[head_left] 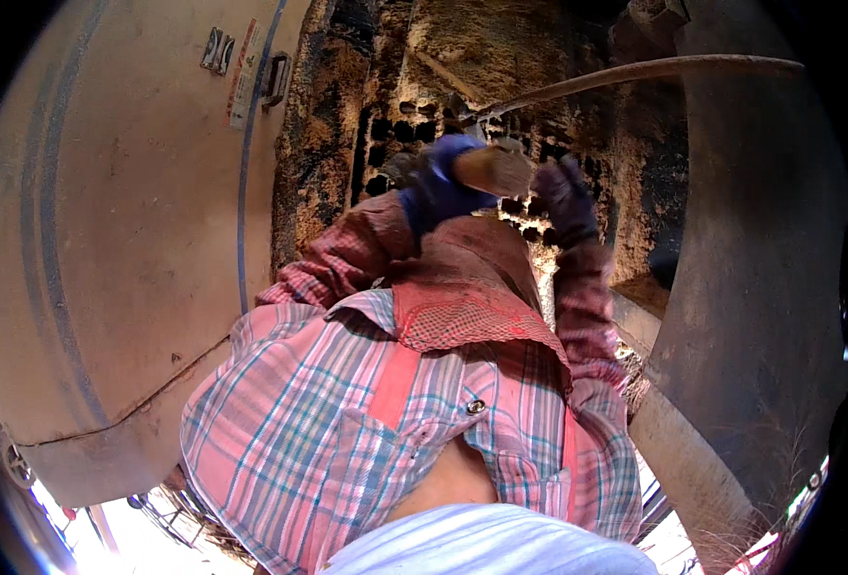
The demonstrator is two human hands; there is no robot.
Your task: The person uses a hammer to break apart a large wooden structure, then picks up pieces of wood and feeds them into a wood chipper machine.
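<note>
My left hand (pixel 435 192), in a blue glove, is closed around a short brown piece that looks like wood (pixel 494 171), its pale end toward my right hand. Beside that end is my right hand (pixel 568 199), in a darker glove. Motion smears its fingers, so I cannot tell whether it touches the piece. Both hands are above a dusty brown panel with rows of dark holes (pixel 405 129). A red apron-like cloth (pixel 472 287) hangs over my plaid shirt below them.
A large beige panel (pixel 136 211) with a blue stripe and a handle (pixel 275 80) stands at the left. A grey panel (pixel 750 259) rises on the right. A thin curved bar (pixel 635 72) crosses the far side, and a stick (pixel 443 72) lies on the brown debris.
</note>
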